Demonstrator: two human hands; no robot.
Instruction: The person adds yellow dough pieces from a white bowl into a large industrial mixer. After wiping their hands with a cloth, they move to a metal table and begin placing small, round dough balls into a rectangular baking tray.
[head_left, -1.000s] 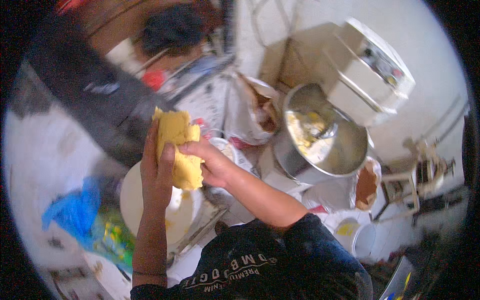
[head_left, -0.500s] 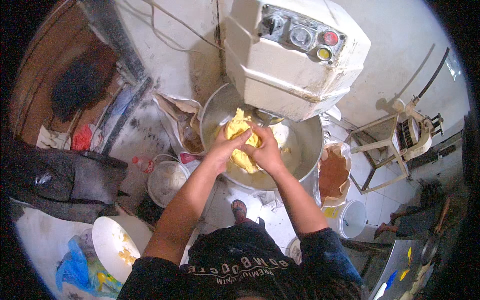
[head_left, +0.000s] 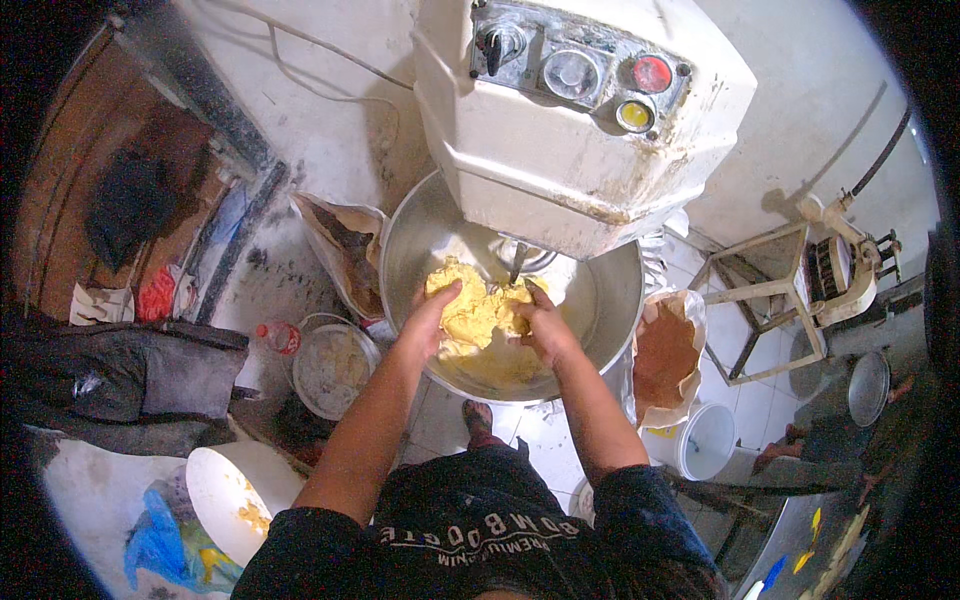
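Observation:
Over the steel mixer bowl (head_left: 612,322), both my hands grip a soft yellow lump that looks like margarine (head_left: 468,308). My left hand (head_left: 427,322) cups its left side with the thumb on top. On the other side my right hand (head_left: 546,328) closes its fingers round a smaller part of the lump. The mass is torn and spread between the hands. White powder lies in the bowl beneath. A metal mixing hook (head_left: 518,260) comes down just behind the lump from the mixer's white head (head_left: 585,170).
An open paper sack of brown powder (head_left: 664,360) and a white bucket (head_left: 706,442) stand right of the bowl. At left are a lidded pail (head_left: 333,372), a torn paper sack (head_left: 345,245) and a white tub with yellow remains (head_left: 225,500). Another person is at far right.
My hands have moved apart, and the yellow lump has been pulled wider and broken open between them. The view has shifted, bringing the mixer head nearer.

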